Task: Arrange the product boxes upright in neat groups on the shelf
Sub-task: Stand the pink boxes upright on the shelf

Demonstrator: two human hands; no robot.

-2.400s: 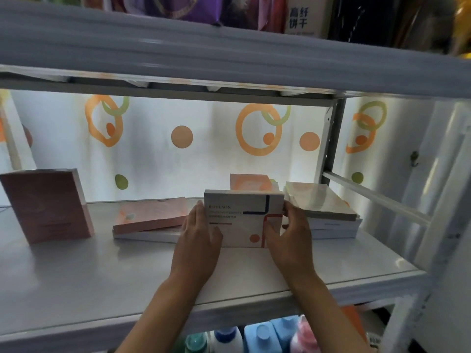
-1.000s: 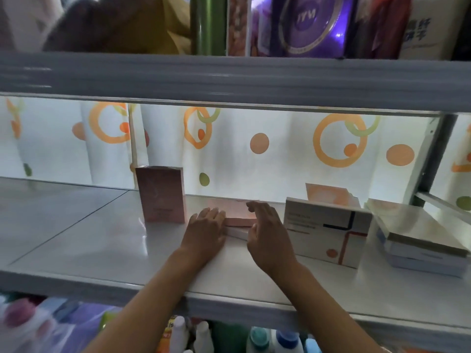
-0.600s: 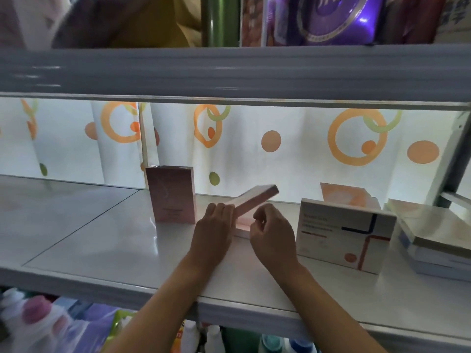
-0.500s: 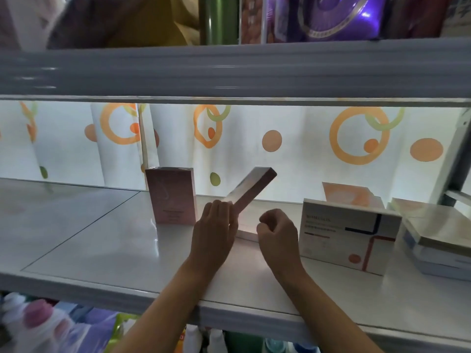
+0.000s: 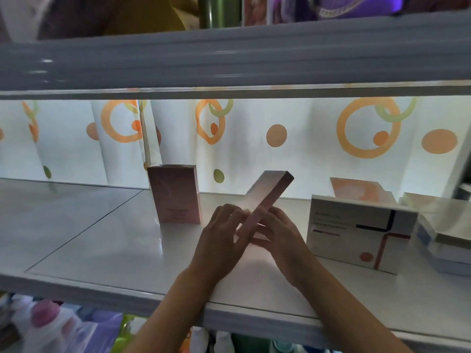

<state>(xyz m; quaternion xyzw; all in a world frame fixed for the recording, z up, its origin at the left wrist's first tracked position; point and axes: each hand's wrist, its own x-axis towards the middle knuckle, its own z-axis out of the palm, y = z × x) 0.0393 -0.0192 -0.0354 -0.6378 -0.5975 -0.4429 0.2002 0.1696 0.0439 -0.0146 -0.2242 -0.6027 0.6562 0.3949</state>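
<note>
Left hand [image 5: 221,240] and right hand [image 5: 279,236], fingers loosely curled, gripping tilted pink box [image 5: 265,197] mid-shelf [image 5: 102,250], box's lower end hidden, fingertips blurred

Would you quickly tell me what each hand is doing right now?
Left hand: holding the tilted pink box on its left side.
Right hand: holding the same box on its right side.

- We see the left hand [image 5: 224,240] and right hand [image 5: 279,238] holding a thin pink box [image 5: 267,196] between them, tilted, upper end leaning right.
- Pink box standing upright [image 5: 174,193] just left of our hands on the white shelf [image 5: 102,240].
- White box with red and black lines [image 5: 356,230] upright at right; flat stack of boxes [image 5: 446,240] beside it.
- Dotted curtain [image 5: 254,138] behind.
</note>
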